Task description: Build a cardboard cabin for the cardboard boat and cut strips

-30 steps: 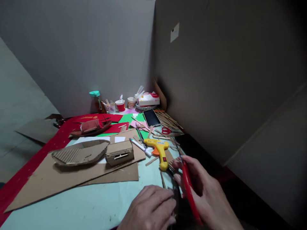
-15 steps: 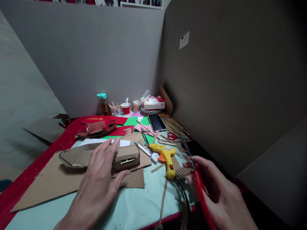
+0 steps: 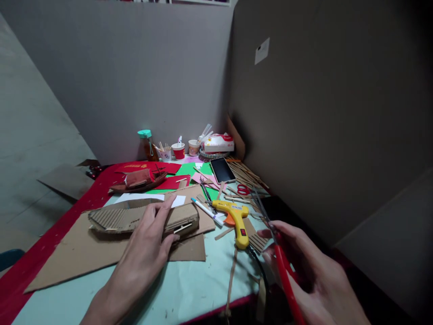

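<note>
My left hand (image 3: 146, 250) lies flat on a cardboard boat model (image 3: 117, 218), fingers spread over its small cardboard cabin (image 3: 184, 219); the cabin is tipped up slightly. The boat rests on a large brown cardboard sheet (image 3: 77, 253). My right hand (image 3: 313, 275) grips red-handled scissors (image 3: 282, 266) at the table's right edge, blades pointing away from me. A yellow glue gun (image 3: 237, 216) lies between the hands, its black cord running off the front edge.
A finished red and brown boat (image 3: 138, 179) sits on red paper further back. A phone (image 3: 222, 170), cups (image 3: 178, 150), a bottle (image 3: 146, 144), a tissue pack (image 3: 218, 143), a pen (image 3: 207, 211), small red scissors (image 3: 242, 189) and cardboard strips crowd the far corner. Cardboard walls enclose the back and right.
My left hand left the near edge, reached forward and now presses on the cardboard boat and cabin, which has tilted. The right hand keeps the scissors, nearly still.
</note>
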A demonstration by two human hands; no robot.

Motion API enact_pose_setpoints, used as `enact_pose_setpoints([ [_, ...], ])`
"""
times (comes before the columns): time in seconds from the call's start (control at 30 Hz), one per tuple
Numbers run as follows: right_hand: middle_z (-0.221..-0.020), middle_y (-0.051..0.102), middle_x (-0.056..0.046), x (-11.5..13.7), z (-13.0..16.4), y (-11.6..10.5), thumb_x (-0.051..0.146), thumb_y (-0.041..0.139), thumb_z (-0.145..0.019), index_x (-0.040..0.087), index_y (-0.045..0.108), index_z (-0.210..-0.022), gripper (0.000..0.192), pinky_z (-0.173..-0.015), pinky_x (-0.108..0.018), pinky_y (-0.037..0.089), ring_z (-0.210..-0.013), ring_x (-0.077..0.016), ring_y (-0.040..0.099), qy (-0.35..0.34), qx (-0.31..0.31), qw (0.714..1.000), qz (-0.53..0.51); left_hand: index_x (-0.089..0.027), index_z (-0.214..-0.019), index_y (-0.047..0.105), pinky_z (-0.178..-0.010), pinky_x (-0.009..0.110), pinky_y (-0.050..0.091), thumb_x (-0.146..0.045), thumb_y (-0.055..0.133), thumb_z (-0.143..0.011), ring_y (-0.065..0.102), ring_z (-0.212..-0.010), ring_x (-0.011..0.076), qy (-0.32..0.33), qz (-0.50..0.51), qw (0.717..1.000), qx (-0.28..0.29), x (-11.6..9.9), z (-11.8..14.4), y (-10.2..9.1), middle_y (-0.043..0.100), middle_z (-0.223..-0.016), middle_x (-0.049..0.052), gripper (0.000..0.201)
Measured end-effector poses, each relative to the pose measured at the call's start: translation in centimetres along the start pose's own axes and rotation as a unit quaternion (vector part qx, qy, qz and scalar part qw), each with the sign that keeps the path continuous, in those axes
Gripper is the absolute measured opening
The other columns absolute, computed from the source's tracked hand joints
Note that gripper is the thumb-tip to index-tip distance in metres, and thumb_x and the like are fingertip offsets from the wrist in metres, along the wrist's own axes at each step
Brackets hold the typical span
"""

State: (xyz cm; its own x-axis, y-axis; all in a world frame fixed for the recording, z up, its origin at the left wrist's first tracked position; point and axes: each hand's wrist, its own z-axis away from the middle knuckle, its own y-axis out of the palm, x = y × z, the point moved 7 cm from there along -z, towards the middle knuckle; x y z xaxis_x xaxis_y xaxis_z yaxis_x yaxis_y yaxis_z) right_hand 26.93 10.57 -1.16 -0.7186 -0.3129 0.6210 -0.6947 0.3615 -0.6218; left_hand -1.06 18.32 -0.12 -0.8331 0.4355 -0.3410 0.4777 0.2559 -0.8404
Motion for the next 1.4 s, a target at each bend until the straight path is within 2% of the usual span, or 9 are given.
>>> enact_pose_setpoints([
  [0.13,-0.102,0.076,-0.001,-0.1,0.1,-0.1,0.024,0.054,-0.098,0.03,0.051,-0.132,0.035,-0.067,-0.017,0.062,-0.079,-0.0148,0.077,0.001,-0.004,1.0,0.008,-0.029,-0.155,0.031,-0.093,0.047,0.052,-0.014,0.055,-0.091,0.058,-0.106,0.0282,-0.004,0.004,1.0,-0.001,0.2,-0.1,0.2,0.051,-0.12,0.009,0.071],
  [0.33,-0.101,0.076,0.0,-0.1,0.2,-0.2,0.028,0.055,-0.099,0.029,0.052,-0.13,0.031,-0.063,-0.016,0.061,-0.074,-0.0135,0.076,0.003,-0.008,1.0,0.007,-0.032,-0.155,0.03,-0.109,0.055,0.042,-0.017,0.06,-0.089,0.048,-0.133,0.0329,0.0,0.013,1.0,-0.002,0.9,-0.3,0.3,0.044,-0.147,0.012,0.075],
  [0.57,-0.104,0.075,-0.001,-0.5,0.6,0.0,0.026,0.057,-0.098,0.03,0.051,-0.134,0.037,-0.064,-0.018,0.062,-0.077,-0.015,0.077,0.021,0.005,1.0,-0.016,-0.029,-0.156,0.033,-0.102,0.053,0.048,-0.014,0.056,-0.089,0.055,-0.121,0.0324,-0.008,0.007,1.0,0.013,0.5,-0.3,0.5,0.055,-0.131,0.011,0.073],
  [0.87,-0.111,0.075,-0.003,-0.2,0.5,0.2,0.024,0.057,-0.096,0.028,0.051,-0.135,0.04,-0.068,-0.02,0.063,-0.084,-0.0171,0.077,0.026,0.005,0.999,-0.038,-0.019,-0.151,0.042,-0.111,0.062,0.041,-0.017,0.052,-0.092,0.05,-0.133,0.0367,0.029,-0.001,1.0,-0.01,-0.1,-0.4,0.4,0.056,-0.141,0.017,0.06],
  [0.97,-0.115,0.075,-0.003,-0.2,0.4,0.1,0.024,0.056,-0.096,0.028,0.05,-0.136,0.041,-0.071,-0.021,0.063,-0.086,-0.0175,0.077,0.013,0.001,1.0,-0.023,-0.024,-0.153,0.038,-0.103,0.054,0.049,-0.017,0.051,-0.094,0.058,-0.121,0.0312,0.033,0.002,0.998,-0.047,-1.0,-0.3,-0.7,0.057,-0.131,0.013,0.061],
  [1.07,-0.12,0.075,-0.005,0.7,0.4,-0.1,0.025,0.056,-0.096,0.028,0.048,-0.138,0.043,-0.064,-0.021,0.062,-0.084,-0.0185,0.078,-0.012,0.001,1.0,0.011,-0.035,-0.156,0.031,-0.093,0.042,0.055,-0.02,0.051,-0.097,0.063,-0.107,0.0248,0.026,0.014,0.995,-0.095,-2.0,0.3,-2.4,0.055,-0.123,0.007,0.065],
  [1.23,-0.111,0.077,-0.005,4.0,0.3,-0.1,0.027,0.066,-0.09,0.028,0.049,-0.132,0.045,-0.063,-0.022,0.061,-0.081,-0.0215,0.078,-0.09,0.004,0.996,0.018,-0.044,-0.157,0.029,-0.096,0.031,0.054,-0.025,0.055,-0.097,0.061,-0.118,0.021,0.022,0.048,0.988,-0.143,-3.4,2.7,-4.4,0.055,-0.132,0.002,0.068],
  [1.3,-0.106,0.076,-0.004,5.2,0.3,0.1,0.026,0.072,-0.083,0.028,0.05,-0.127,0.05,-0.067,-0.024,0.062,-0.085,-0.0234,0.078,-0.114,0.014,0.993,0.003,-0.045,-0.157,0.027,-0.099,0.033,0.054,-0.027,0.056,-0.096,0.06,-0.123,0.023,0.015,0.07,0.986,-0.15,-3.8,3.8,-4.5,0.054,-0.137,0.002,0.07],
  [1.4,-0.103,0.073,-0.002,6.3,0.6,0.9,0.024,0.073,-0.08,0.028,0.048,-0.126,0.053,-0.072,-0.024,0.061,-0.085,-0.0209,0.075,-0.124,0.051,0.991,-0.002,-0.049,-0.157,0.023,-0.107,0.049,0.048,-0.027,0.056,-0.096,0.057,-0.126,0.0301,-0.037,0.129,0.979,-0.155,-3.6,5.1,-4.3,0.052,-0.139,0.004,0.073],
])
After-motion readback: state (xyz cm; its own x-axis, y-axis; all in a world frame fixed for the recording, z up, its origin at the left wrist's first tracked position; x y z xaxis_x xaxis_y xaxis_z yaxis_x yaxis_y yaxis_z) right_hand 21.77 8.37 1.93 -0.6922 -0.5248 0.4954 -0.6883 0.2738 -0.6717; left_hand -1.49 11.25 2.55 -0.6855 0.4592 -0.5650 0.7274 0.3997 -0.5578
